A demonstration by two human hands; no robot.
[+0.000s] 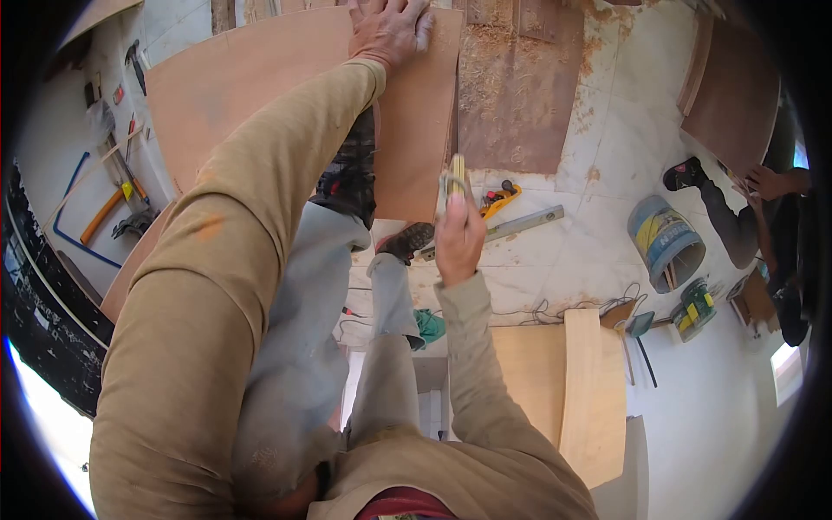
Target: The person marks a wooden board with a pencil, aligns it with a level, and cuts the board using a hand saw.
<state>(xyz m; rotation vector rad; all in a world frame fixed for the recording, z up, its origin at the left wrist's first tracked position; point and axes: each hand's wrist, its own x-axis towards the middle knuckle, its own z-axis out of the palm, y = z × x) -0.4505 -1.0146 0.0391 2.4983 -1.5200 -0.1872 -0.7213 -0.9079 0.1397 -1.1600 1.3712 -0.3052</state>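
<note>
A wide curved plywood sheet (251, 82) spans the upper left and centre, with a shoe on it. At its top, my left hand (388, 33) lies on the sheet with fingers spread. Beside the sheet's right edge, my right hand (459, 232) is closed round a tool with a yellowish handle (458, 169); the tool's working end is blurred and cannot be made out. Just right of that hand lie a yellow hand plane (500, 199) and a grey metal level (526, 224) on the floor.
A shavings-covered brown board (520, 104) adjoins the sheet. At right are a bucket (666, 243), a green container (693, 310) and another person's hand (768, 183). Pale wooden panels (530, 368) lie lower right. Cables cross the floor. A hammer (106, 215) and saw frame (58, 217) lie left.
</note>
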